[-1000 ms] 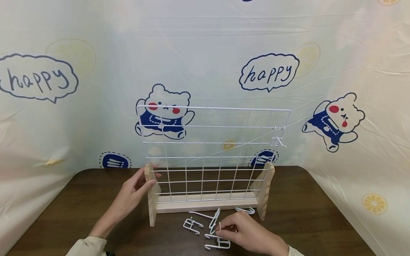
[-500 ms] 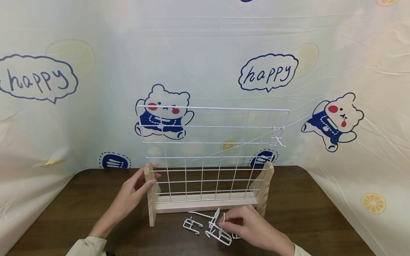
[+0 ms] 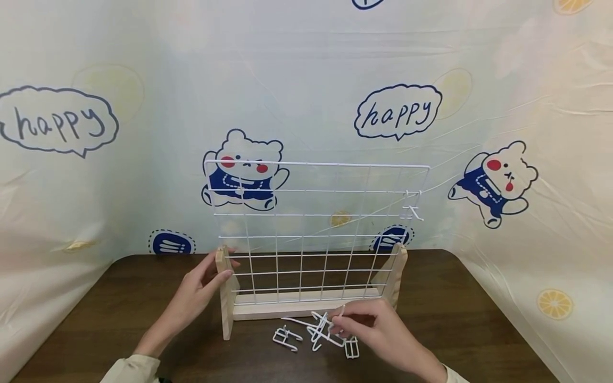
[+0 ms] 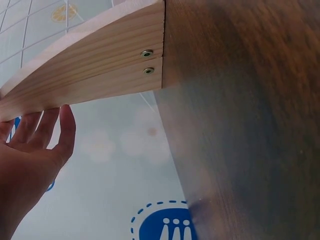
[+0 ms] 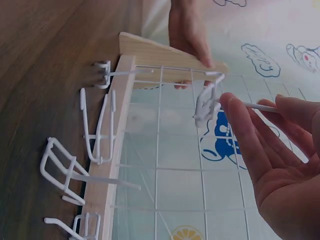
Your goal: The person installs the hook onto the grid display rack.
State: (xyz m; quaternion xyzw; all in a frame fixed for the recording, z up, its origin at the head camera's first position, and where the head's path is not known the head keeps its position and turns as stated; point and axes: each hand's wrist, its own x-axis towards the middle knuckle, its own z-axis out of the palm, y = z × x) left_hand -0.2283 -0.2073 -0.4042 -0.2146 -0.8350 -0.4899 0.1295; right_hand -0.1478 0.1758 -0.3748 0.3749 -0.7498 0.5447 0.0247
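Between thumb and fingers my right hand (image 3: 383,335) pinches the straight prong of a white wire grid hook (image 5: 206,105). The hook's wire frame points left, above the loose hooks and in front of the rack. My left hand (image 3: 191,292) grips the left wooden side panel (image 3: 223,303) of the rack, thumb in front; in the left wrist view its fingers reach the panel's edge. A white wire grid (image 3: 313,256) stands upright between the two side panels. One hook (image 3: 414,213) hangs on the grid at the upper right.
Several loose white hooks lie on the brown table (image 3: 268,367) before the rack, including one at the left (image 3: 281,334) and one below my right hand (image 3: 351,356). A wooden base bar (image 3: 306,308) joins the panels. Behind hangs a printed curtain (image 3: 316,106).
My right hand has lifted the hook off the table and carried it up and slightly right, turning it. A loose hook beneath has come into view. My left hand stays on the panel.
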